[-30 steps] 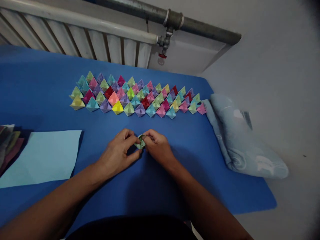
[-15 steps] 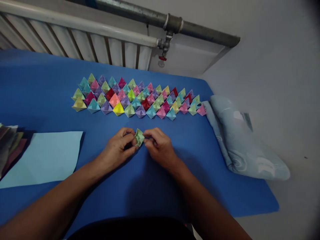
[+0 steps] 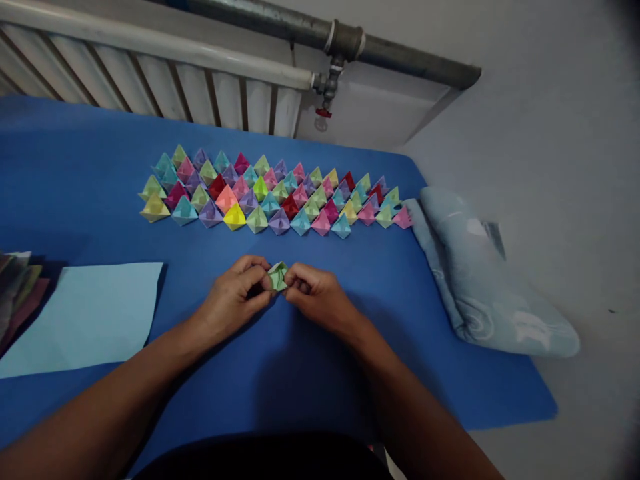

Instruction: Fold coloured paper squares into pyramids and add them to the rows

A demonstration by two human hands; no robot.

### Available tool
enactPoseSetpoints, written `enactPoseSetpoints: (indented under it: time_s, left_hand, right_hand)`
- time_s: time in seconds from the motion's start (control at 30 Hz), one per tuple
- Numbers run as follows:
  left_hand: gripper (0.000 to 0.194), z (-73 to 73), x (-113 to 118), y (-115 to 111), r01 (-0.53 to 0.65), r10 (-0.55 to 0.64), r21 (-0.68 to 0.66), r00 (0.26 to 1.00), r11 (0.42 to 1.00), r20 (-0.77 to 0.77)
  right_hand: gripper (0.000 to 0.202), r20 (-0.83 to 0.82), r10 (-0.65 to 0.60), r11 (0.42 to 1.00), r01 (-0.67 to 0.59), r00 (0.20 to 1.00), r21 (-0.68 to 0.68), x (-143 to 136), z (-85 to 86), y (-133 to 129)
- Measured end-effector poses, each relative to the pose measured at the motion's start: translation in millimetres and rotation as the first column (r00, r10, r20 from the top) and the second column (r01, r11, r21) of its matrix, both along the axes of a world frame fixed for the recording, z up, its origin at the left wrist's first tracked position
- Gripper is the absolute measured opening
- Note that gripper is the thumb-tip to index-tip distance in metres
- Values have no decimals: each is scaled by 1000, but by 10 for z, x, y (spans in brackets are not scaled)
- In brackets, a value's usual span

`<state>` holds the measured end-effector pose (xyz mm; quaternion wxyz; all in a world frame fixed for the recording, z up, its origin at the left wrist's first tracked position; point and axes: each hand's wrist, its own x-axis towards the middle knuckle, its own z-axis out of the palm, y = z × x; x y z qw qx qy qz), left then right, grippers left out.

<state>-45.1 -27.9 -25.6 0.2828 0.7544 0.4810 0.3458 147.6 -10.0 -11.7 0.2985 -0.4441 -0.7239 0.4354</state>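
Note:
Between my two hands is a small pale green origami paper boat, held just above the blue tabletop. My left hand pinches its left side between thumb and fingers. At its right side, my right hand is closed on the edge, thumb below and fingertips curled in. The fingers cover both ends of the folded paper. Beyond my hands stand rows of folded paper boats in green, blue, purple, pink, red and yellow, set close together.
A light blue paper sheet lies at the left, beside a stack of coloured papers. On the right rests a folded grey-blue blanket. Behind the blue table are a white radiator and a pipe with a red-handled valve.
My right hand has moved slightly left and closed in on the green boat's right edge. The boat looks flatter and lower at its top. My left hand keeps its grip.

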Motion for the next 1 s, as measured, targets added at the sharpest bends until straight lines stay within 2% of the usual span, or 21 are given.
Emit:
enactPoseSetpoints:
  time_s: [0.2,0.33,0.4,0.57,0.67,0.87,1.0]
  left_hand:
    - [8,-11,16,-1,-14,14,8,1000,1000,18]
    - [1,60,10,-20,3,-3,-7,1000,1000,17]
    - [7,102,-3,-27,5,-5,-4,1000,1000,6]
    - [29,76,-28,-7,18,-10,153,998,988,-56]
    - [27,11,-42,13,43,-19,188,991,981,-130]
    - [15,4,-57,9,23,22,206,977,978,-214]
    - [12,36,-10,-35,18,25,206,978,978,-205]
  right_hand:
    - [9,-13,-1,998,2,1000,68,-19,-38,-4]
    - [12,7,50,989,-51,999,141,11,-51,21]
    - [14,49,79,980,-87,996,178,35,-43,37]
    - [15,74,123,969,-136,990,205,53,-20,40]
    - [16,59,145,967,-154,988,203,50,-14,34]
    - [18,55,106,981,-114,993,156,73,-14,64]
    - [20,0,15,994,-15,1000,112,68,21,46]
